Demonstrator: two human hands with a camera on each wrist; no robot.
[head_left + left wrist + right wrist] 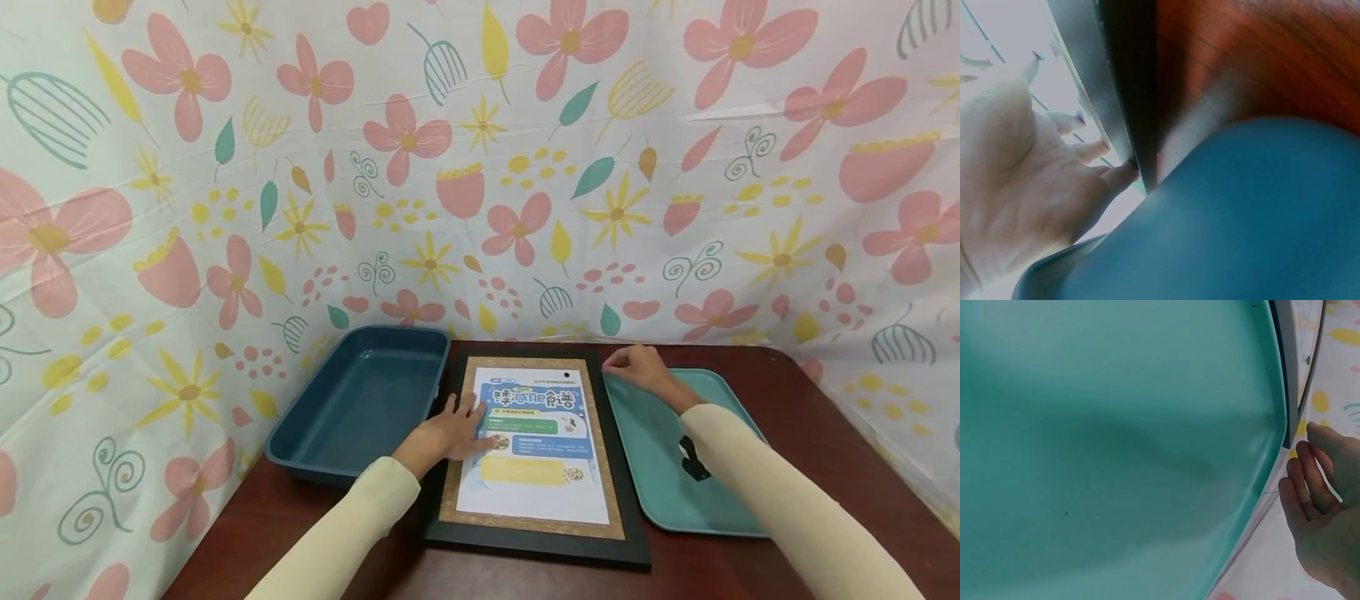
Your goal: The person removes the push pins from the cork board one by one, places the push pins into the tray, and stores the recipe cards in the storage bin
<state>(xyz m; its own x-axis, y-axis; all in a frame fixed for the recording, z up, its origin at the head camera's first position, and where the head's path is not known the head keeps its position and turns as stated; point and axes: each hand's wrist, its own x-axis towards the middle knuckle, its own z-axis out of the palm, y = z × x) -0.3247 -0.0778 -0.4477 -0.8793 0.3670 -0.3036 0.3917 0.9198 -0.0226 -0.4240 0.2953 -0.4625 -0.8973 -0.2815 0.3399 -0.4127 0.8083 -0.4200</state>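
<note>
A cork board in a black frame point(538, 552) lies on the table. On its cork lies a printed sheet point(532, 500) with blue, green and yellow blocks. A round black pin point(566, 375) shows near the sheet's upper right corner. My left hand point(453, 431) rests with spread fingers on the sheet's left side; in the left wrist view, fingertips reach the frame's edge point(1138, 125). My right hand point(642, 367) hovers by the frame's upper right side, above the green tray's point(637, 467) far left corner. Its fingers point(1300, 481) are loosely bent, thumb near index, with nothing visible between them.
A deep blue basin point(360, 408) stands left of the board, close to my left forearm. The green tray lies to the board's right, under my right forearm. A flower-patterned cloth point(480, 275) hangs behind the dark wooden table point(817, 400).
</note>
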